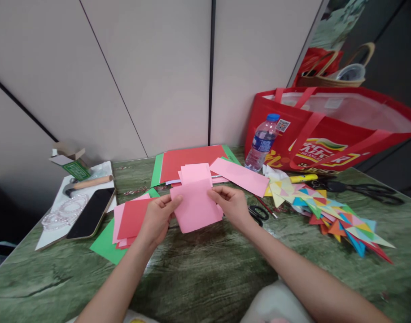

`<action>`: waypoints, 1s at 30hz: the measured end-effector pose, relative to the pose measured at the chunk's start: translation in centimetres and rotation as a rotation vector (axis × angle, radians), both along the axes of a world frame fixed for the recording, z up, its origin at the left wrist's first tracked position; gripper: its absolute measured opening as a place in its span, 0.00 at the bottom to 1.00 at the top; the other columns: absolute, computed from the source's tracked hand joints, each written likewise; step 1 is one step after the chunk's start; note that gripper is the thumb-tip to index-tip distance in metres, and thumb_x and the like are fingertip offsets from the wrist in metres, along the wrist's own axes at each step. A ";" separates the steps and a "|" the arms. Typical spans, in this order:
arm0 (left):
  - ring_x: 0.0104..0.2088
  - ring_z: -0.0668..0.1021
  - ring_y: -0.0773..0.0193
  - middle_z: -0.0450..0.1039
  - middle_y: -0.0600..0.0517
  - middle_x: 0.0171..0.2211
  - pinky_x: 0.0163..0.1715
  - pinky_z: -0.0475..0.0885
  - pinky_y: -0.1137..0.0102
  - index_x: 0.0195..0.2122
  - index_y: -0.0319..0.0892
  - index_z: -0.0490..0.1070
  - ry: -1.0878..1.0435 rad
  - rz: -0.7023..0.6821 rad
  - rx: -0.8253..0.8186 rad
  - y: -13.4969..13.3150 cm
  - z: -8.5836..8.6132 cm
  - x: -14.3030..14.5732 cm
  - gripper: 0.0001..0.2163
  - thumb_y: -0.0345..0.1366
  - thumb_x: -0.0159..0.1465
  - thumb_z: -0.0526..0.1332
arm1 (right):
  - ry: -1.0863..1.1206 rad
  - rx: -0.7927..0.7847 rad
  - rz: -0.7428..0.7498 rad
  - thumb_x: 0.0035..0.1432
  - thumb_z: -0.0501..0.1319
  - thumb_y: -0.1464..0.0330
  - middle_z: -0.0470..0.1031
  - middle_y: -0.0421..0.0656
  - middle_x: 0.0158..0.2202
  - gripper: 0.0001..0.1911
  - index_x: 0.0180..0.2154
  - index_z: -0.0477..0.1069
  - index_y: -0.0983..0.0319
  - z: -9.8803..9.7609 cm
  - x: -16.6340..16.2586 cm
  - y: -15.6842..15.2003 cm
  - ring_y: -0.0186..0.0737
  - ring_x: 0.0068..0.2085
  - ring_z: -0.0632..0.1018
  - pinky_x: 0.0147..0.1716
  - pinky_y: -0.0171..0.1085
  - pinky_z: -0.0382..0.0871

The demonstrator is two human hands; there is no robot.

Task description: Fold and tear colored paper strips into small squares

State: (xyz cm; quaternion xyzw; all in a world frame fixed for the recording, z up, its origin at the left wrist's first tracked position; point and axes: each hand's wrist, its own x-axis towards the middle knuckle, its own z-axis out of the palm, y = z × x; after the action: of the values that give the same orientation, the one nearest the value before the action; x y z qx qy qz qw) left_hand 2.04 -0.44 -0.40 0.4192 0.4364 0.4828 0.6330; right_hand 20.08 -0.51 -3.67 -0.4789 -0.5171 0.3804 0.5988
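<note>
Between my two hands is a square sheet of pink paper (196, 210), raised above the green table. My left hand (158, 215) pinches its left edge, thumb on top. At the upper right edge, my right hand (233, 205) grips it between thumb and fingers. Behind it lie more pink pieces (196, 172) and a long pink strip (241, 176). Red and green sheets (192, 158) are stacked farther back. Beside my left hand rests a pile of red squares (133, 220) with pink and green paper. Black-handled scissors (259, 212) lie partly hidden behind my right hand.
Folded multicoloured paper pieces (340, 215) spread at the right, near black scissors (367, 190) and a yellow marker (303, 178). A water bottle (262, 142) stands before a red bag (326, 130). At left are a phone (91, 212), a hammer (91, 183), beads (66, 211) and a small box (71, 163).
</note>
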 end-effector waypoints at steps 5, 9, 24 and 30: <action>0.23 0.76 0.66 0.78 0.49 0.24 0.26 0.70 0.73 0.30 0.37 0.77 -0.044 0.033 -0.023 0.0 0.0 0.2 0.12 0.36 0.45 0.69 | -0.011 0.005 -0.001 0.46 0.62 0.63 0.72 0.40 0.21 0.09 0.23 0.73 0.63 -0.2 0.0 0.0 0.34 0.24 0.68 0.24 0.34 0.61; 0.24 0.76 0.65 0.77 0.49 0.23 0.28 0.70 0.72 0.27 0.36 0.77 -0.053 0.062 -0.013 0.0 -0.1 0.3 0.12 0.36 0.43 0.70 | 0.003 0.006 0.001 0.46 0.62 0.63 0.72 0.40 0.22 0.09 0.23 0.73 0.63 -0.3 -0.1 0.1 0.34 0.24 0.68 0.24 0.34 0.62; 0.17 0.65 0.74 0.68 0.56 0.15 0.18 0.62 0.77 0.16 0.36 0.72 -0.010 0.160 0.061 0.0 0.7 0.2 0.12 0.41 0.41 0.70 | 0.017 0.005 0.014 0.46 0.62 0.63 0.72 0.40 0.22 0.09 0.23 0.73 0.63 -0.2 0.0 0.0 0.34 0.24 0.68 0.24 0.34 0.62; 0.19 0.68 0.72 0.71 0.54 0.16 0.21 0.63 0.76 0.19 0.36 0.75 -0.022 0.179 0.082 0.0 0.6 0.0 0.10 0.38 0.41 0.70 | 0.008 0.024 0.023 0.47 0.62 0.64 0.72 0.40 0.22 0.08 0.24 0.72 0.63 -0.4 -0.1 0.1 0.34 0.24 0.68 0.24 0.34 0.62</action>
State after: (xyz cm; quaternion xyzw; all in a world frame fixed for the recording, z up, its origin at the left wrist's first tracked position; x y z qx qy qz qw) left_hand 2.02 -0.45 0.20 0.3987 0.4451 0.5595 0.5744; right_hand 19.97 -0.46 -4.09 -0.4642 -0.5248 0.3831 0.6020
